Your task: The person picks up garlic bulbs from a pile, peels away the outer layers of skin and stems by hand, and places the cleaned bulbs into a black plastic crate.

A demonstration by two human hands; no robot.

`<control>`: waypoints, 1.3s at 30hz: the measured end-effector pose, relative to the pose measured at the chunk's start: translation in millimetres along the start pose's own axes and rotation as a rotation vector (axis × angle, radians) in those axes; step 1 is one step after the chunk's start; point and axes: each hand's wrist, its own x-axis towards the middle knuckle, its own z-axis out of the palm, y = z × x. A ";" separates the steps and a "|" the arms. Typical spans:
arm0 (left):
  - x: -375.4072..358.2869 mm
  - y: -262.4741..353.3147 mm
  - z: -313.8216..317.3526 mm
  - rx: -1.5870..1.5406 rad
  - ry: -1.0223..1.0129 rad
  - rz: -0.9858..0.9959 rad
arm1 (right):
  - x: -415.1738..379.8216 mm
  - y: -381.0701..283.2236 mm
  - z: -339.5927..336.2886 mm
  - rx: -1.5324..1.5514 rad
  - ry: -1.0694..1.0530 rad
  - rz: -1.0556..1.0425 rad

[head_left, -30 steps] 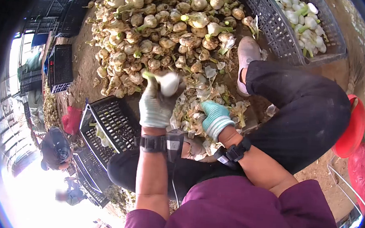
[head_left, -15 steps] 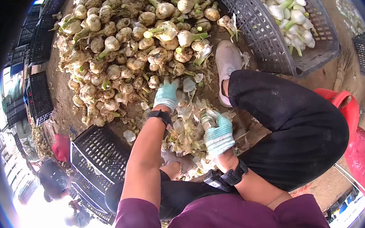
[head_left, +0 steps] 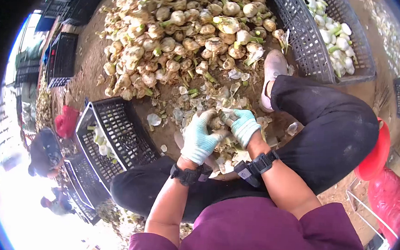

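Note:
Both my hands meet above a scatter of peelings, in pale green-and-white gloves with soiled fingertips. My left hand (head_left: 200, 136) is closed around a brownish garlic bulb (head_left: 216, 123), partly hidden by the fingers. Touching or nearly touching that bulb from the other side is my right hand (head_left: 244, 127), its fingers curled in; what they hold, if anything, is hidden. Papery garlic skins (head_left: 182, 112) lie on the ground beneath and beyond the hands. Ahead of them spreads a heap of unpeeled garlic bulbs (head_left: 168, 43), some with cut green stems.
A dark crate (head_left: 301, 37) at the upper right holds white cleaned garlic bulbs (head_left: 335, 41). Another black crate (head_left: 130, 141) on the left has a few white bulbs inside. A red sack (head_left: 390, 198) lies at right. Another person (head_left: 45, 152) is at the far left.
My left hand has come back from the heap's edge with a garlic bulb and joined my right hand. The view has shifted, showing more of the left crate.

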 end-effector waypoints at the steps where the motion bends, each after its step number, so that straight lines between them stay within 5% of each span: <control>1: -6.0 -2.9 0.4 -0.004 0.040 -0.003 | -3.2 -5.5 1.7 -0.154 -0.030 -0.087; 4: -22.4 -12.1 1.0 -0.049 0.086 -0.033 | -17.3 -17.3 3.1 -0.353 -0.106 -0.066; 7: -34.5 -17.3 -3.8 -0.563 0.046 -0.119 | -18.1 10.1 0.4 -0.725 -0.184 -0.392; 8: -37.9 -13.6 -7.9 -0.570 0.063 -0.116 | -18.9 12.8 0.1 -0.736 -0.195 -0.403; 10: -43.6 -9.3 -14.0 -0.528 0.027 -0.139 | -24.2 9.4 2.8 -0.961 -0.030 -0.835; 11: -46.3 -11.1 -14.7 -0.533 0.036 -0.141 | -35.5 1.7 0.5 -1.293 -0.062 -0.867; 14: -48.7 -15.7 -14.5 -0.445 0.045 -0.051 | -45.3 -10.9 6.6 -0.993 -0.042 -0.661; 18: -49.7 -12.7 -15.9 -0.817 -0.058 -0.191 | -50.3 -14.9 4.6 -0.948 -0.021 -0.601; 20: -49.6 -12.9 -15.8 -0.915 -0.078 -0.210 | -47.4 -2.0 -1.1 -1.609 0.147 -0.957; 21: -48.7 -15.8 -15.8 -0.921 -0.089 -0.215 | -44.7 3.6 -3.8 -1.609 0.141 -0.956; 23: -47.9 -19.1 -18.5 -0.853 -0.092 -0.172 | -39.6 3.1 -3.6 -0.968 -0.104 -0.821; 27: -48.9 -18.7 -19.8 -0.993 -0.094 -0.209 | -43.4 -3.3 -1.8 -1.170 -0.067 -0.911; 29: -47.7 -20.8 -20.2 -1.090 -0.109 -0.281 | -43.4 -1.1 1.2 -0.941 0.040 -0.704; 34: -42.2 -24.9 -21.3 -1.422 -0.207 -0.360 | -46.6 -27.6 13.1 -0.624 0.036 -0.616; 39: -41.7 -7.3 -11.6 -1.143 -0.030 -0.209 | -26.9 -11.5 5.7 -0.674 0.058 -0.422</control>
